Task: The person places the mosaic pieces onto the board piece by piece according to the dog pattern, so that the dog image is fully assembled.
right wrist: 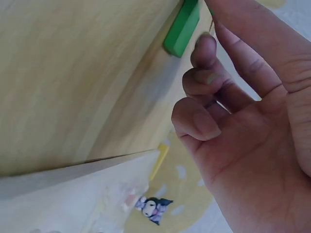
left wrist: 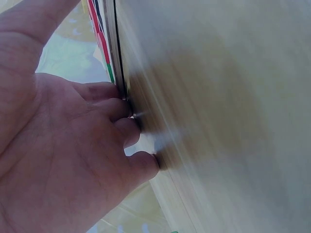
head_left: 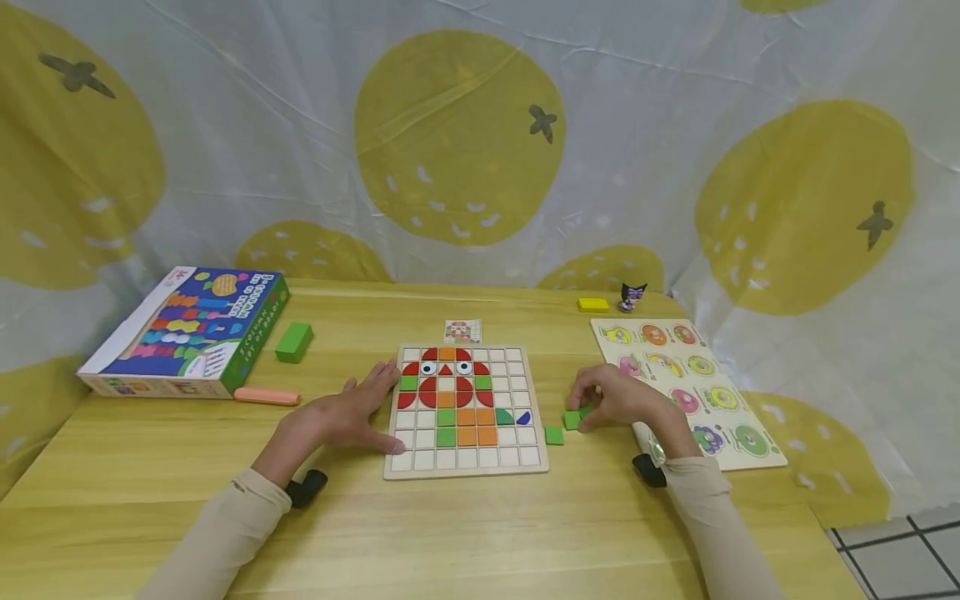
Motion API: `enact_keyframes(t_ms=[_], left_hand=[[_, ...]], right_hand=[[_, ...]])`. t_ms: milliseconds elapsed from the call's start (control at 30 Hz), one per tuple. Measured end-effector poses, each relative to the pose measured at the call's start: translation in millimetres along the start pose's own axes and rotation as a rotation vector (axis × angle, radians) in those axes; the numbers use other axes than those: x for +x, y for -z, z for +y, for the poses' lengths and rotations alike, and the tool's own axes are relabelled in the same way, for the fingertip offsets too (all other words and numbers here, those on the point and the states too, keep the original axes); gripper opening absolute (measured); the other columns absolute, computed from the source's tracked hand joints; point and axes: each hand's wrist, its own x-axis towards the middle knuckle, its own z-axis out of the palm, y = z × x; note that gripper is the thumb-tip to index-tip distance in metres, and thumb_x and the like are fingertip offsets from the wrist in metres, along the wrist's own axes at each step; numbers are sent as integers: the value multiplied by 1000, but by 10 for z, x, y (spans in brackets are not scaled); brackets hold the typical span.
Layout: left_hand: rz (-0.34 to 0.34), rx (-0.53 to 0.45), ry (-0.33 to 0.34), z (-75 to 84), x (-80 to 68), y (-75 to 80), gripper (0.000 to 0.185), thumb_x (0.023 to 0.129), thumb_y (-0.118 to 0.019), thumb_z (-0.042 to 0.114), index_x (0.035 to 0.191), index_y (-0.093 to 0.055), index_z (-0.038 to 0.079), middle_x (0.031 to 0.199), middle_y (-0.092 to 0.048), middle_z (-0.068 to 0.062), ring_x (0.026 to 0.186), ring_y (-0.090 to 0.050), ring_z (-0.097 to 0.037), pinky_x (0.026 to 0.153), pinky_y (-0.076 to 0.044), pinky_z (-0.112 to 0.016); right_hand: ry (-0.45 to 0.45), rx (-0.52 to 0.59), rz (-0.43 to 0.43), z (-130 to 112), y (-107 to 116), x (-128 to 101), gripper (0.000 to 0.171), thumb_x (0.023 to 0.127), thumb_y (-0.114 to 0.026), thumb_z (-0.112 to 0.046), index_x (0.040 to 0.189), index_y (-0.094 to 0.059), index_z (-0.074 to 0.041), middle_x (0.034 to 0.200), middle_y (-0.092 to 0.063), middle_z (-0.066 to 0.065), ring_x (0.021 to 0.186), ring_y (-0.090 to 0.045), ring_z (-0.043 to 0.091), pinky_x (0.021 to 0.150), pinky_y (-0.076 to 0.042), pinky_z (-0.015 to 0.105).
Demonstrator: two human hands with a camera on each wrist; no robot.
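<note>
My left hand (head_left: 348, 414) is spread at the left side of the wooden grid board (head_left: 423, 478), its thumb on the lower left part and its fingertips along the edge. Coloured tiles on the board form a face with round eyes, with green and orange squares below. To the right of the board, my right hand (head_left: 618, 398) pinches a green square tile (head_left: 586, 410) between thumb and index finger; its other fingers curl inward. Another green tile (head_left: 572, 420) touches or nearly touches it, and a third green tile (head_left: 554, 436) lies beside the board's edge.
A small pattern card (head_left: 462, 331) lies behind the board. On the left are a toy box (head_left: 187, 333), a green block (head_left: 294, 342) and an orange stick (head_left: 267, 397). A fruit puzzle board (head_left: 720, 425), a yellow block (head_left: 592, 305) and a small figurine (head_left: 632, 297) are on the right.
</note>
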Motion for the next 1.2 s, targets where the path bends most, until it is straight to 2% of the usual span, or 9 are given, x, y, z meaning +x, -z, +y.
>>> enact_keyframes(t_ms=[233,467,667,833,967,1200], left_hand=[[0,9,-5,-4,15,-2,122,92,-85,49,171,-9,-3,179,4,-27,165,1,-47,130,-3,-68],[-4,-1,-4,-19,13,0,122,91,-85,48,171,-8,-3,179,4,-27,165,2,-47,130,-2,-69],[-3,2,-9,-30,16,8,123,92,-85,49,171,-7,-3,179,4,-27,165,2,-47,130,-2,-68],[-5,-4,-3,-23,19,10,123,92,-85,48,171,-6,-3,179,5,-27,165,3,-47,130,-2,-69],[-9,-4,-2,-13,18,4,123,92,-85,48,171,-7,-2,179,5,-26,165,2,-47,130,-1,-68],[-6,13,-3,-7,19,5,122,92,-85,48,171,-8,-3,179,3,-27,165,1,-46,131,-2,-68]], right_hand=[[-9,10,7,-64,22,1,16,81,-93,-3,83,-79,-10,78,-69,-6,72,-55,12,65,-48,24],[46,63,68,-161,51,29,11,89,-88,-6,85,-83,-14,79,-76,-6,68,-55,10,63,-48,23],[68,131,104,-451,-154,218,8,94,-85,-8,89,-85,-14,84,-78,-4,71,-58,11,63,-49,23],[80,115,56,-671,-370,356,6,94,-85,-10,89,-86,-13,79,-74,-8,70,-55,9,63,-45,22],[83,107,31,-733,-487,387,9,93,-85,-5,86,-84,-10,79,-75,-7,70,-56,6,64,-48,20],[114,98,69,-746,-573,384,10,89,-86,1,84,-82,-6,81,-75,-3,68,-57,5,62,-50,20]])
